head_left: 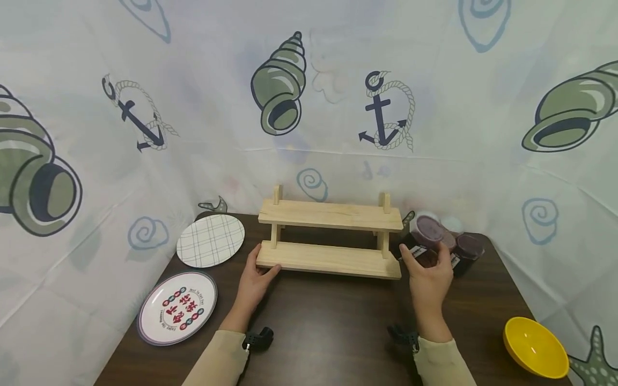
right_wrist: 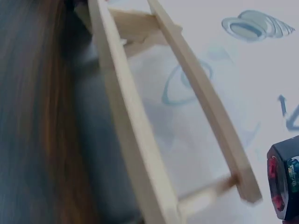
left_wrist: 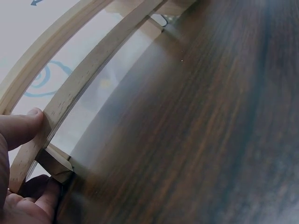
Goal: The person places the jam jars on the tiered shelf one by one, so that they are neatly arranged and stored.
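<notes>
Gripping the left end of a two-tier wooden shelf (head_left: 328, 258), set far centre on the table (head_left: 333, 321), the left hand (head_left: 252, 282) is placed with its thumb against the lower board (head_left: 333, 260). A dark, purple-lidded jar (head_left: 428, 229) is pinched in the right hand (head_left: 431, 284), just right of the shelf. Shelf: judged stiff and light; best taken by both ends. Jar: judged rigid, smooth, perhaps fragile; best held round its sides. Further jars (head_left: 468, 247) are clustered right; a checked plate (head_left: 211, 241) and a printed plate (head_left: 177, 308) are laid left; a yellow bowl (head_left: 536, 348) is stood near right.
</notes>
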Demonstrator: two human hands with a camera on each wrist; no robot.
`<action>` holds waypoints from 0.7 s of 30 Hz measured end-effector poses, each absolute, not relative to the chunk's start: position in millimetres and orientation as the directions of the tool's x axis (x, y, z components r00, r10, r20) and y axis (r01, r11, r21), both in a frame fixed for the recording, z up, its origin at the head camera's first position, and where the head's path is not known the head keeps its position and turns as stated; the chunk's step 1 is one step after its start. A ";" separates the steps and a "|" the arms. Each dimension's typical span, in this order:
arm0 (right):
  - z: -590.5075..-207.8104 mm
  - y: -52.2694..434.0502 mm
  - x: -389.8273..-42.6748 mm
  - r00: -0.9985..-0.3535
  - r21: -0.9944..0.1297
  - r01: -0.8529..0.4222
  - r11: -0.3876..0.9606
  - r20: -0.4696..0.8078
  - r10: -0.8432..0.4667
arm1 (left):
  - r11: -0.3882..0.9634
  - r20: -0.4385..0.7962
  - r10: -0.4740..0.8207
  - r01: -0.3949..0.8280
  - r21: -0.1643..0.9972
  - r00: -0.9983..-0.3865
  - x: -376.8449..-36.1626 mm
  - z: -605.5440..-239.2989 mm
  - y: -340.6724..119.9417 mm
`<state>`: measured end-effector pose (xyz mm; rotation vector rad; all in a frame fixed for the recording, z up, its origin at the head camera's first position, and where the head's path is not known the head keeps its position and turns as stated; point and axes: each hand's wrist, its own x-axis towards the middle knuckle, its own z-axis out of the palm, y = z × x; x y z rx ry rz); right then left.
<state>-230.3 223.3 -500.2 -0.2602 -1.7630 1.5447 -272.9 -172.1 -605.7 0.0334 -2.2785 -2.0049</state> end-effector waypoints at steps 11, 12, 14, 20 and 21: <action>-499.9 168.4 -269.6 -0.793 -0.903 -0.411 0.130 0.424 0.439 | 0.129 0.054 -0.089 0.042 0.991 -0.995 -272.5 -606.4 -174.0; -499.0 162.5 -271.9 -0.801 -0.903 -0.409 0.127 0.423 0.424 | 0.127 0.052 -0.085 0.041 0.991 -0.995 -272.4 -606.5 -174.0; -496.5 150.9 -277.0 -0.819 -0.906 -0.403 0.130 0.420 0.390 | 0.126 0.052 -0.076 0.042 0.991 -0.996 -272.3 -606.3 -173.6; -486.5 118.6 -298.4 -0.862 -0.902 -0.417 0.112 0.431 0.267 | 0.122 0.045 -0.077 0.035 0.992 -0.996 -270.9 -603.3 -174.4; -483.8 113.8 -302.6 -0.866 -0.902 -0.421 0.099 0.432 0.251 | 0.118 0.045 -0.077 0.035 0.992 -0.996 -271.1 -603.1 -174.8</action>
